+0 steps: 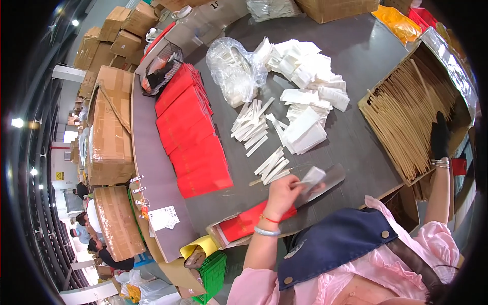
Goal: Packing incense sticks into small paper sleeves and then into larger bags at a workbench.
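Note:
My left hand (pixel 282 196), bare and with a bangle at the wrist, is closed in a pinch on a small white packet (pixel 312 176). Under and beyond its fingers a strip of clear plastic film (pixel 333 178) lies over the table edge. Red flat packs (pixel 244 222) lie in a shallow carton beside my left wrist. At far right my right hand (pixel 440 137), in a black glove, reaches into a carton, fingers stretched out along a mass of long thin brown sticks (pixel 401 119). No object shows in that hand. White narrow strips (pixel 272 165) lie just beyond my left hand.
Overlapping rows of red packs (pixel 195 147) cover the table's left side. Beyond are loose white packets (pixel 305 129), more strips (pixel 251 122), a clear plastic bag (pixel 234 71) and a black wire basket (pixel 162 68). A green crate (pixel 211 277) stands below the near left corner.

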The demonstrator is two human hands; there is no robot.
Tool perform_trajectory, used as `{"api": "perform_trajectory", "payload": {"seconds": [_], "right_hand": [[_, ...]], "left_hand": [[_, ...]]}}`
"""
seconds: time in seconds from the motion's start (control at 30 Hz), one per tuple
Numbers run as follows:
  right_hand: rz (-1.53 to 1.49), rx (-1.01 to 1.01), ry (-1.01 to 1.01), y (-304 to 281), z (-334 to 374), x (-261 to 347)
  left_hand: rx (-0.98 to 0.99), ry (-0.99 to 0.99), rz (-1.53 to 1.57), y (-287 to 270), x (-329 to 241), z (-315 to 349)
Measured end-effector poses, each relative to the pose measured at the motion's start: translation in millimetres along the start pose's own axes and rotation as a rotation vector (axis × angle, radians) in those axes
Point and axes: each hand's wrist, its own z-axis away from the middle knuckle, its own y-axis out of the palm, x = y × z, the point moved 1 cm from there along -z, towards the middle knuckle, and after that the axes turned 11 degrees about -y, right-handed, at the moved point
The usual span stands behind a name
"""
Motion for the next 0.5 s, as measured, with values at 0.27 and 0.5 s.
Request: {"api": "perform_trajectory", "payload": {"seconds": [0.27, 0.5], "right_hand": [[0.055, 0.328, -0.013, 1.7, -9.4, 47.9], [0.183, 0.365, 0.119, -10.4, -19.0, 102.9]], "left_hand": [[-0.293, 0.213, -0.310, 26.7, -10.4, 31.1], [-0.377, 0.213, -0.357, 33.3, -8.3, 35.3]]}}
